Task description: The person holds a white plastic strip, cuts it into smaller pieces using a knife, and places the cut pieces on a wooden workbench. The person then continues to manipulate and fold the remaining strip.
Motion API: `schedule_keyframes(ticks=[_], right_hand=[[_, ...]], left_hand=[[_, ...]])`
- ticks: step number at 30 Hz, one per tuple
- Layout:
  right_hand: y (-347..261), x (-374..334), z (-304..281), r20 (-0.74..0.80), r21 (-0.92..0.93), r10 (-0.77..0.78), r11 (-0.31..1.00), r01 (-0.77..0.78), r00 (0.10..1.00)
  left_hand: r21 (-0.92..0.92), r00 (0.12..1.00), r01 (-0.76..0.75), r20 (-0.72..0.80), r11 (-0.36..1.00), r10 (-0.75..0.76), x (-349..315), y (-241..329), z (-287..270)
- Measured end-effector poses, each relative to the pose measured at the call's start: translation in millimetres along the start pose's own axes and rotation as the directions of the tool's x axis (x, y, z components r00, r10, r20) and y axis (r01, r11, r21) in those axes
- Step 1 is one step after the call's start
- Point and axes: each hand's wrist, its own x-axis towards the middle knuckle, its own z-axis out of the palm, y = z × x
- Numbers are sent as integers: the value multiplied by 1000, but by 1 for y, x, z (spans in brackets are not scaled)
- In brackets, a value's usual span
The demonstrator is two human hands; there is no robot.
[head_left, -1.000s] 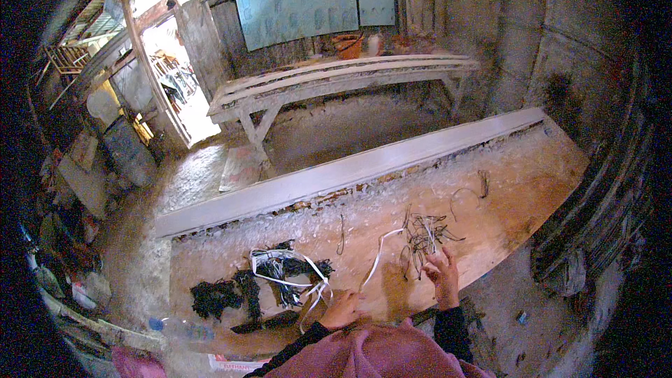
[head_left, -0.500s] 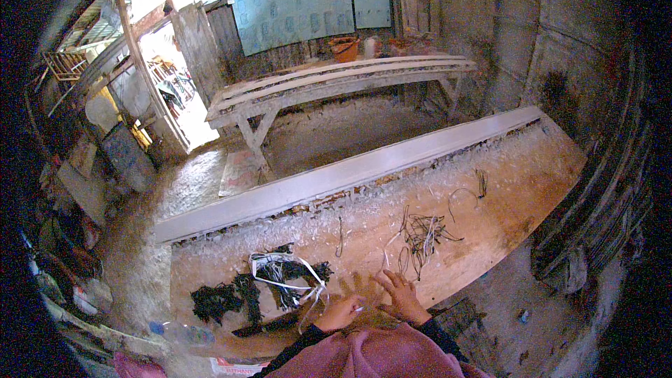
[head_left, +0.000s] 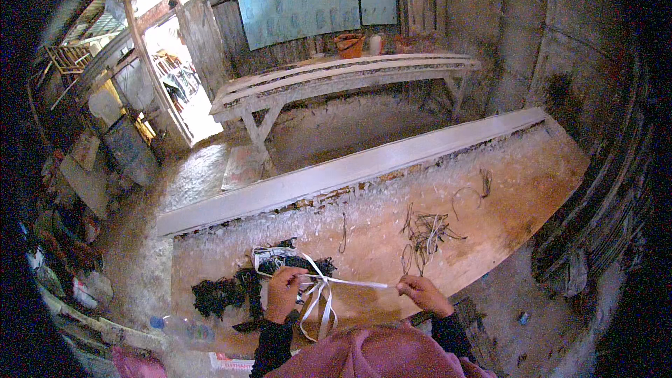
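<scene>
Dusty wooden counter (head_left: 490, 231), shed interior. Left hand (head_left: 283, 292) at 7 o'clock and right hand (head_left: 423, 294) at 5 each pinch 1 white strip (head_left: 350, 282), taut between them above counter.

My left hand (head_left: 283, 292) and right hand (head_left: 422, 293) were both up, fingers pinched shut, held well apart, dark-sleeved forearms rising from below.

Dim interior; doorway (head_left: 183, 91) daylight blown out; dark vignette, fisheye-bent edges, soft focus.
</scene>
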Motion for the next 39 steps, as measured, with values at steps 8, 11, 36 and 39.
schedule_keyframes(ticks=[8,11,36,39], right_hand=[[-18,-26,-40,-29,448,111,890,-86,993],[-16,-28,-48,-52,661,141,746,-72,989],[-31,7,42,-31,779,120,624,-51,992],[-31,12,53,-82,626,161,776,-75,984]], left_hand=[[-4,999,31,34,1000,-30,1,2,-8],[7,998,3,68,1000,-3,1,4,-2],[-548,806,581,489,601,-333,-11,24,76],[-576,743,666,573,475,-346,-14,41,77]])
